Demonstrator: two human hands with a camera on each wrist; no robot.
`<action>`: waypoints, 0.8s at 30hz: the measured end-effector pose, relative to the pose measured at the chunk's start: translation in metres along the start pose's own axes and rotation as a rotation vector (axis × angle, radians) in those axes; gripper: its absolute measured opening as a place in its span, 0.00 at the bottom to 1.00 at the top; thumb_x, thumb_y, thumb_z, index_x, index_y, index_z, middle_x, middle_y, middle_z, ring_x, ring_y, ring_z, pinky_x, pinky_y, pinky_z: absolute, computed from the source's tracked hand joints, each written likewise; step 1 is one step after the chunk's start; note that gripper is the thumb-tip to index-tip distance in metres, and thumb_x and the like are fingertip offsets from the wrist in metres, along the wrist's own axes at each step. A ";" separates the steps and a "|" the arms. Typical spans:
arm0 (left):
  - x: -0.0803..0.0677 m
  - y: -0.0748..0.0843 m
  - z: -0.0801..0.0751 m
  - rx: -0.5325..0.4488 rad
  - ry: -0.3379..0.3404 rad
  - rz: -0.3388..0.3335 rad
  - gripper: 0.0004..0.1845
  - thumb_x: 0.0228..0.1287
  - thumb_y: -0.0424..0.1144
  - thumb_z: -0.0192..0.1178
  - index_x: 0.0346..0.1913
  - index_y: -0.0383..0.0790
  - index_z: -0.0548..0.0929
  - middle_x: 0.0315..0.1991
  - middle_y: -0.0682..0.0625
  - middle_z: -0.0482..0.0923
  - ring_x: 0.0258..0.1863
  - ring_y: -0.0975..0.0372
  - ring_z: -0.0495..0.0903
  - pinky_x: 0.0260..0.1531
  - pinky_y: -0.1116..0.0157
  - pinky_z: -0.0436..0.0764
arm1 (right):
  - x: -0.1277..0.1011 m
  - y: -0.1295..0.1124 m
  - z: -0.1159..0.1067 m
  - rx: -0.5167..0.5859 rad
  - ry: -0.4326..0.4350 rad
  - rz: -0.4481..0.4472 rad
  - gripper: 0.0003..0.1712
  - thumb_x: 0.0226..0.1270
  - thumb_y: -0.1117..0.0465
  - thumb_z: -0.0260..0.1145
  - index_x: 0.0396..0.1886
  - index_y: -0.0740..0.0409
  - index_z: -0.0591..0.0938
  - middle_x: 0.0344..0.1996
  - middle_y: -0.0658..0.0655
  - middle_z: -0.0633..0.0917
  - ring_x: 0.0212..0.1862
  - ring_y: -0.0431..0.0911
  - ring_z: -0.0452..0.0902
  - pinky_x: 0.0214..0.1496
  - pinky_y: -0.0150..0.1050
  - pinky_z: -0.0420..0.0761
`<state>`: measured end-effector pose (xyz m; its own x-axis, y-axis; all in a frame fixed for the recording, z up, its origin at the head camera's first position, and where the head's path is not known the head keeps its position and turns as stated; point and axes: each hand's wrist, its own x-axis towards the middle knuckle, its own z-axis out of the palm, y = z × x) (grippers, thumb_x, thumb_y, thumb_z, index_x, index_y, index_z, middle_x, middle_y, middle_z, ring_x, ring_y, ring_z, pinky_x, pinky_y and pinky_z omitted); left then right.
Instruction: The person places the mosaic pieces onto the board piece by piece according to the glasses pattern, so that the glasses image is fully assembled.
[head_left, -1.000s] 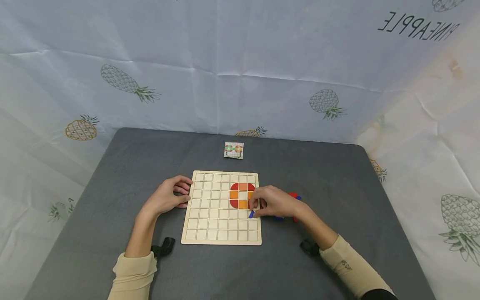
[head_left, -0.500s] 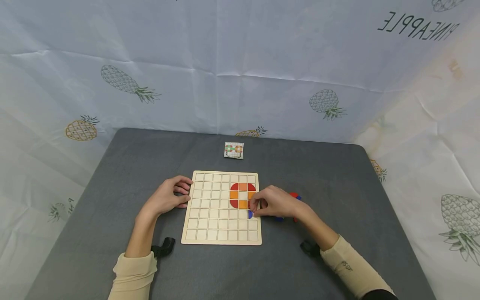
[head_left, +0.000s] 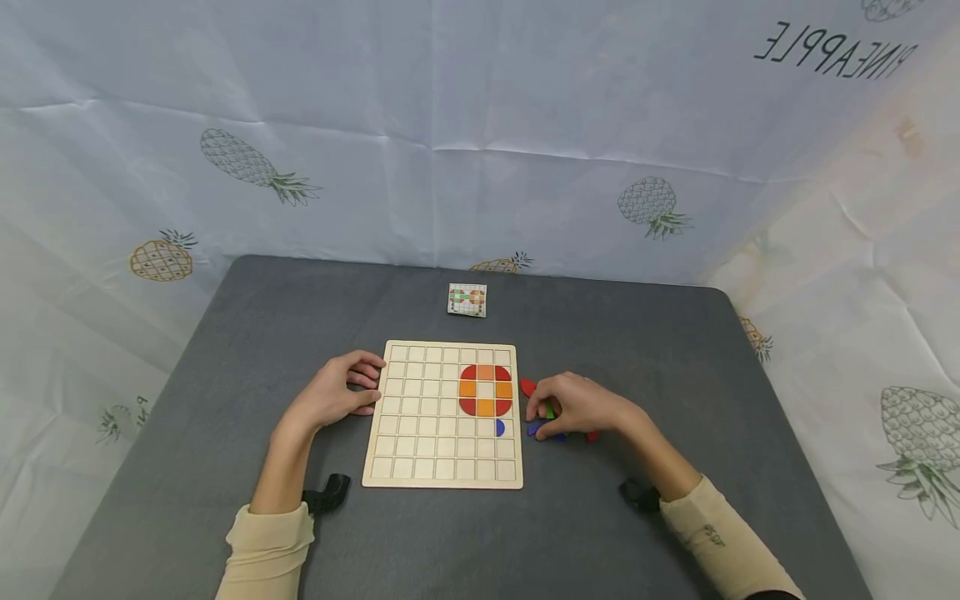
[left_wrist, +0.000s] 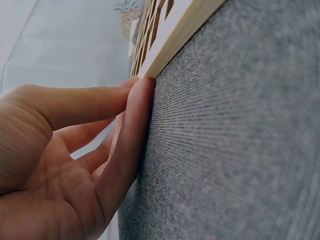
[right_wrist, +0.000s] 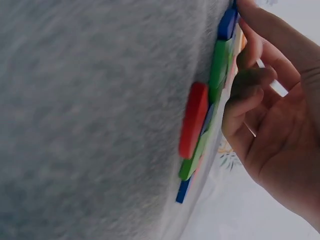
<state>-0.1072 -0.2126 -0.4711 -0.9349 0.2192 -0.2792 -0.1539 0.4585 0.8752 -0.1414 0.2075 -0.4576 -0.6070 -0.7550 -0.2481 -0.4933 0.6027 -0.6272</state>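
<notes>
A square wooden grid board lies on the grey table. Red and orange pieces form a rounded ring in its right part, and a blue half-round piece sits in a cell below them. At the board's left edge, my left hand touches the rim with its thumb and fingertips. My right hand hovers over loose coloured pieces right of the board, thumb and forefinger apart around a blue piece. In the right wrist view the thumb tip reaches a blue piece; firm contact is unclear.
Loose pieces include a red one and a green one, partly hidden beneath my right hand. A small printed pattern card lies beyond the board. Behind the table hangs a pineapple-print cloth.
My right hand has let go of the blue half-round piece on the board, after turning it there, and moved right to the loose pieces. My left hand stays at the board's edge.
</notes>
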 end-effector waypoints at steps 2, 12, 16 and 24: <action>0.000 0.000 0.000 -0.001 0.001 0.003 0.25 0.72 0.24 0.67 0.70 0.29 0.76 0.57 0.33 0.76 0.50 0.50 0.80 0.36 0.61 0.93 | -0.001 0.003 0.000 0.002 -0.004 0.010 0.11 0.62 0.55 0.85 0.41 0.45 0.91 0.31 0.43 0.84 0.32 0.33 0.74 0.36 0.29 0.79; 0.000 -0.001 -0.001 -0.001 0.002 0.002 0.25 0.72 0.24 0.67 0.70 0.29 0.76 0.57 0.32 0.76 0.50 0.50 0.80 0.36 0.61 0.93 | -0.002 0.007 0.002 0.015 -0.009 -0.003 0.07 0.66 0.55 0.82 0.40 0.43 0.91 0.32 0.43 0.82 0.32 0.32 0.72 0.35 0.28 0.76; 0.000 -0.001 0.000 -0.001 0.000 -0.004 0.25 0.72 0.24 0.67 0.70 0.29 0.76 0.57 0.33 0.76 0.50 0.50 0.80 0.37 0.60 0.93 | -0.004 0.007 0.003 0.015 -0.002 -0.020 0.06 0.68 0.55 0.81 0.40 0.43 0.91 0.32 0.43 0.82 0.32 0.32 0.72 0.35 0.28 0.76; 0.000 0.000 0.000 -0.009 -0.004 -0.008 0.25 0.72 0.24 0.67 0.70 0.29 0.76 0.56 0.33 0.76 0.50 0.50 0.80 0.37 0.61 0.93 | -0.003 0.009 0.003 0.082 0.005 -0.065 0.06 0.70 0.55 0.80 0.42 0.45 0.91 0.35 0.46 0.85 0.29 0.32 0.74 0.32 0.29 0.79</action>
<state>-0.1069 -0.2127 -0.4713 -0.9323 0.2194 -0.2874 -0.1639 0.4522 0.8767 -0.1418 0.2147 -0.4649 -0.5782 -0.7907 -0.2014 -0.4795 0.5290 -0.7002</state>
